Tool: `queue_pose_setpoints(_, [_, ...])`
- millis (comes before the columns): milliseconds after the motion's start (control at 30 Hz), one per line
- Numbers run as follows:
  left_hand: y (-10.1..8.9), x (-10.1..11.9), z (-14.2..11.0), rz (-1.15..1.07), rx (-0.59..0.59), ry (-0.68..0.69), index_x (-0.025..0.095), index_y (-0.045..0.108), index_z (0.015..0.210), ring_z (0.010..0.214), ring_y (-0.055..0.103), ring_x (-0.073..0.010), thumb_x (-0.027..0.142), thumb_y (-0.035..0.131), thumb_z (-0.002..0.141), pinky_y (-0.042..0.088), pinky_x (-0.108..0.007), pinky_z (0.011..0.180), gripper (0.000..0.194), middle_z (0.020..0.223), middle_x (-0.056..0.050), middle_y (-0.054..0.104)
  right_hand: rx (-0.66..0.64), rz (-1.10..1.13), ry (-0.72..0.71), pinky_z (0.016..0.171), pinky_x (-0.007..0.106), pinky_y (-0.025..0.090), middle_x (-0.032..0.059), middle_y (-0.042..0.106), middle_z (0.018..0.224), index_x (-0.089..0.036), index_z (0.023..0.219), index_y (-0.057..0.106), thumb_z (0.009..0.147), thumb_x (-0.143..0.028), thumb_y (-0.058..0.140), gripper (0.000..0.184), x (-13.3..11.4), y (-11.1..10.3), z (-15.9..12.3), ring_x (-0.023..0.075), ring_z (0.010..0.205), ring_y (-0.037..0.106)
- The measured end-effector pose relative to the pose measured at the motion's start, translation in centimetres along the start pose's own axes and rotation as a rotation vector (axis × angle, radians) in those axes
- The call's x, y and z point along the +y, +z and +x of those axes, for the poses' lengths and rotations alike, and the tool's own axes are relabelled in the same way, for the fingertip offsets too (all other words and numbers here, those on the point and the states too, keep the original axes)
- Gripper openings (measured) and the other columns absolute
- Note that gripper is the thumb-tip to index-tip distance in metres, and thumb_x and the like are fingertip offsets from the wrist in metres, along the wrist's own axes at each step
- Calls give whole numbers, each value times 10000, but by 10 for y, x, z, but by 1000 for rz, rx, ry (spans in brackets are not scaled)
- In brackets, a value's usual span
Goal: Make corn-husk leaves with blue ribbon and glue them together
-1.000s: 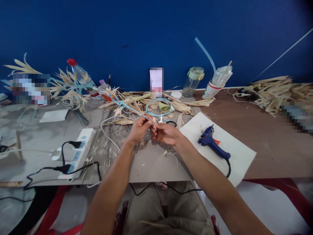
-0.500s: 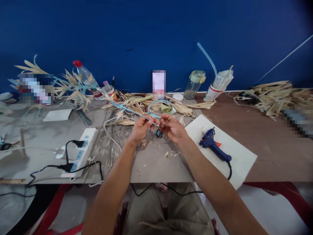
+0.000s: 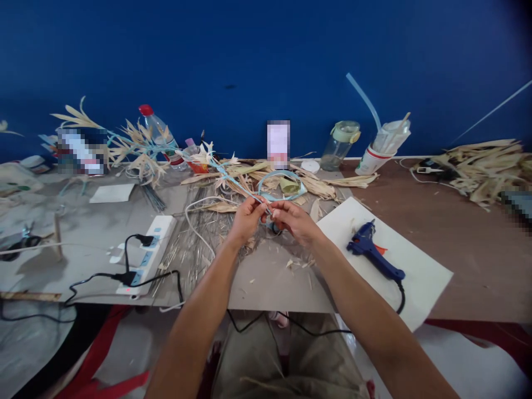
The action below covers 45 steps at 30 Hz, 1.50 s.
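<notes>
1. Blue-wrapped stem (image 3: 233, 180) with pale, pointed husk petals (image 3: 205, 154) is held above the grey work surface (image 3: 278, 285), in front of the person and near the middle of the view. Its lower end runs in among the fingers of both hands.

2. Its long axis slants from the petals, at the far left, toward the near right, where it meets the fingertips. The left hand (image 3: 246, 220) lies nearer the petals; the right hand (image 3: 294, 221) lies nearer the lower end. The stem's visible length therefore reaches away from the grip, beyond the left fingertips.

3. The left hand has thumb and fingers pressed together, pinching the stem. The right hand has thumb and fingers closed close to the stem's tip, apparently pinching it too, though the fingers hide the exact contact. The two sets of fingertips are very near each other; whether they touch is not clear.

4. Just beyond the hands lie a pale blue loop (image 3: 300, 192) and loose dried husks (image 3: 320, 187). Thin wires (image 3: 174, 263) are spread left of the hands, beside the power strip (image 3: 163, 226). To the right, a blue glue gun (image 3: 374, 249) rests on a white sheet (image 3: 419, 277).
</notes>
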<state>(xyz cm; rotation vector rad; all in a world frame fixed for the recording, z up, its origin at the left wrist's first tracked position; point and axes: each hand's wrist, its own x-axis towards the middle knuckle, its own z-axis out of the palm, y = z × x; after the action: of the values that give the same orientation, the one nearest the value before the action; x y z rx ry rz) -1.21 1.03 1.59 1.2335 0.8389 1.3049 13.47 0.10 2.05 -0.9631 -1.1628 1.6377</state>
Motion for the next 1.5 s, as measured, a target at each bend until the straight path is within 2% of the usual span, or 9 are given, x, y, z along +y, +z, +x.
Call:
queue_pose_setpoints(100, [-1,0,-1,10,43,7,172,530,835,489,475,-69,348,638,738,379,-215,495,228,676,14,621,-58,-146,17,474,202,309,-38,598,671,-184,928,548,617,-294,707,366,2,-1,1,73,511,447])
queue_pose_setpoints(233, [-1,2,-3,7,55,2,164,548,862,492,484,-61,313,632,747,393,-213,511,206,705,7,631,-114,-304,30,499,212,315,-35,574,576,-162,725,579,634,-256,628,140,4,-4,2,80,515,456])
queue_pose_setpoints(333, [1,7,-2,-52,73,9,153,570,849,513,509,-55,338,642,744,409,-216,535,225,773,-12,644,-118,-336,-6,513,216,318,-35,565,575,-155,680,604,643,-260,591,112,4,-6,1,77,519,447])
queue_pose_setpoints(533, [1,25,4,-193,163,-15,152,578,854,518,534,-60,406,619,759,418,-218,532,274,761,-19,629,-114,-417,-66,538,227,342,-30,568,604,-153,755,643,642,-265,590,168,2,-7,1,89,543,458])
queue_pose_setpoints(767, [-13,71,20,36,170,-61,133,572,792,507,545,-79,340,595,794,445,-225,527,209,652,-16,597,-84,-482,-146,638,260,440,41,635,857,-142,987,617,696,-350,608,358,2,-12,2,120,678,554])
queue_pose_setpoints(1033, [-70,176,89,460,324,147,159,545,849,543,518,-70,280,442,899,463,-256,613,167,696,-28,610,-12,-432,-173,725,299,480,40,655,858,-164,952,611,747,-377,572,299,1,-15,3,153,744,601])
queue_pose_setpoints(1133, [-100,200,119,649,417,180,138,517,879,543,504,-63,284,401,916,463,-270,640,190,711,-38,607,-4,-471,-171,727,298,475,43,655,860,-162,957,613,754,-372,566,296,0,-14,2,158,756,600])
queue_pose_setpoints(1333, [-149,187,155,777,573,131,105,477,939,548,518,-60,257,340,930,453,-258,620,205,729,-39,592,9,-552,-119,719,289,466,56,659,879,-143,956,622,753,-354,557,300,-5,-10,1,155,752,593])
queue_pose_setpoints(1500, [-170,163,166,784,612,34,142,471,933,590,527,-61,203,359,910,446,-245,626,130,708,-2,578,10,-569,-122,719,298,465,60,665,880,-144,959,631,752,-349,553,302,-4,-9,3,167,771,603])
